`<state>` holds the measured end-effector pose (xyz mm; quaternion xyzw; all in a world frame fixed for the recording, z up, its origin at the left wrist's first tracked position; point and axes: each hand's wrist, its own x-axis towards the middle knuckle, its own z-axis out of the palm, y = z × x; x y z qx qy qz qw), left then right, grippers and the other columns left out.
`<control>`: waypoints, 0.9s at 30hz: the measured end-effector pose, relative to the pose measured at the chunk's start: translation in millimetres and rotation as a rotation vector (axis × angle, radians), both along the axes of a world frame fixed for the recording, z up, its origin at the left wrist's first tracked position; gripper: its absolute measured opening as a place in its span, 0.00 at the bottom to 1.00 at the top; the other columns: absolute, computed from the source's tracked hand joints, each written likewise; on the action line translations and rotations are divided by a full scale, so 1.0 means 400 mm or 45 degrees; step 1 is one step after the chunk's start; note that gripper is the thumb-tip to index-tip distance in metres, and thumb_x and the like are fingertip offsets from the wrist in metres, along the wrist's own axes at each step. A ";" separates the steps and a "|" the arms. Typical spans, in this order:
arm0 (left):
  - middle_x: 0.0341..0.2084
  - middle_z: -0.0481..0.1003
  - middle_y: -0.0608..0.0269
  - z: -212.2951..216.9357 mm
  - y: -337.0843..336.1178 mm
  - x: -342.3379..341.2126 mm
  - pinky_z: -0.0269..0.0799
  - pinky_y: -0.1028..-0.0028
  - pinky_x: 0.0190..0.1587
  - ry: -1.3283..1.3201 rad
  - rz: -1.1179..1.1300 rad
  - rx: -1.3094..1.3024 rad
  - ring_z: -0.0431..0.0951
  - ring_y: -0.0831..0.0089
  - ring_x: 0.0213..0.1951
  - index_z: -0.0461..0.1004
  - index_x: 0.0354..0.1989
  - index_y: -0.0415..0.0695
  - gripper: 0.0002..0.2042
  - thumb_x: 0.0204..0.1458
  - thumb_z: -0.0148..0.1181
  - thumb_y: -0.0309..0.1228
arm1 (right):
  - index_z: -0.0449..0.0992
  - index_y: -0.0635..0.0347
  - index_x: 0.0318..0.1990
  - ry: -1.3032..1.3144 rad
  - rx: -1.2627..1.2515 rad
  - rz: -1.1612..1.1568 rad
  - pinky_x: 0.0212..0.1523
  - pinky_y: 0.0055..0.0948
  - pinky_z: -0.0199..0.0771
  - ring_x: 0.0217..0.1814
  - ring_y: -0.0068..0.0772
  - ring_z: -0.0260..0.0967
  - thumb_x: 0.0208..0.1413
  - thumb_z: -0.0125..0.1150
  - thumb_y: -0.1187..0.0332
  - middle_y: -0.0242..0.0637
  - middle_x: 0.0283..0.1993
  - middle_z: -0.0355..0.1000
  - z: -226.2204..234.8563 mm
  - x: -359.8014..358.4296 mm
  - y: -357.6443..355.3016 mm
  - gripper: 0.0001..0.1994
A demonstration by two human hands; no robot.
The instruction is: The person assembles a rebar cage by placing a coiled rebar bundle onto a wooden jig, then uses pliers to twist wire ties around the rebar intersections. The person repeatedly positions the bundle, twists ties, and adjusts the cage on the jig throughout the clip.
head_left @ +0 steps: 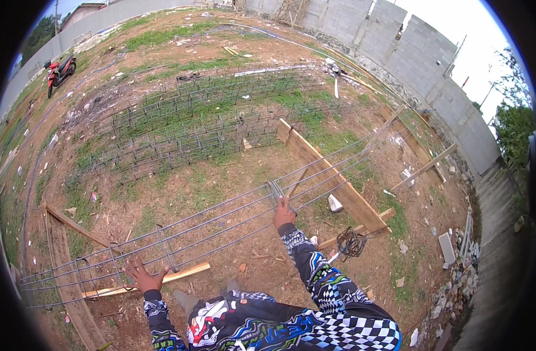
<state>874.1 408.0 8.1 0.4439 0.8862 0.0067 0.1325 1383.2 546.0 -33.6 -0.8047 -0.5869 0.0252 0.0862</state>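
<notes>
Long steel rebars [221, 221] run across in front of me from lower left to upper right, raised off the ground. My left hand [144, 276] has its fingers spread over the lower bars, beside a rebar stirrup [117, 266] that sits around them. Another stirrup [164, 245] stands a little to the right of it. My right hand [284, 214] is closed at the near end of a bundle of stirrups [274, 188] gathered around the bars. Its fingertips partly overlap the bundle, and their undersides are hidden.
Wooden boards [332, 175] support the bars at right, with another plank [63, 269] at left. Finished rebar cages [180, 137] lie on the grass beyond. Coiled dark wire [351, 242] lies near my right arm. A red motorbike [61, 74] and a block wall [390, 44] stand farther off.
</notes>
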 end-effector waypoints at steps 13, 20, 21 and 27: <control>0.74 0.34 0.57 0.000 0.002 0.005 0.22 0.23 0.60 -0.011 -0.001 0.028 0.24 0.49 0.73 0.50 0.72 0.58 0.62 0.24 0.65 0.73 | 0.54 0.52 0.70 -0.036 0.069 0.001 0.39 0.46 0.76 0.37 0.54 0.76 0.48 0.56 0.73 0.52 0.74 0.46 -0.036 0.016 0.003 0.37; 0.74 0.35 0.57 0.008 0.000 0.008 0.22 0.24 0.60 -0.010 0.007 0.029 0.24 0.50 0.73 0.50 0.72 0.58 0.62 0.24 0.66 0.72 | 0.53 0.51 0.70 -0.016 0.020 -0.017 0.40 0.46 0.76 0.38 0.54 0.76 0.47 0.59 0.71 0.52 0.74 0.45 -0.022 0.007 0.004 0.39; 0.74 0.35 0.57 0.008 0.000 0.009 0.22 0.24 0.60 -0.014 0.006 0.029 0.24 0.50 0.73 0.50 0.72 0.58 0.62 0.24 0.66 0.72 | 0.52 0.51 0.70 -0.020 0.025 -0.016 0.40 0.46 0.76 0.38 0.54 0.77 0.47 0.59 0.71 0.52 0.74 0.45 -0.022 0.009 0.003 0.39; 0.74 0.35 0.58 0.006 0.002 0.008 0.21 0.24 0.60 -0.022 0.002 0.019 0.24 0.50 0.73 0.49 0.72 0.58 0.62 0.24 0.65 0.73 | 0.52 0.51 0.70 -0.028 0.049 -0.009 0.39 0.46 0.76 0.37 0.54 0.77 0.46 0.61 0.70 0.52 0.74 0.45 -0.030 0.013 0.004 0.40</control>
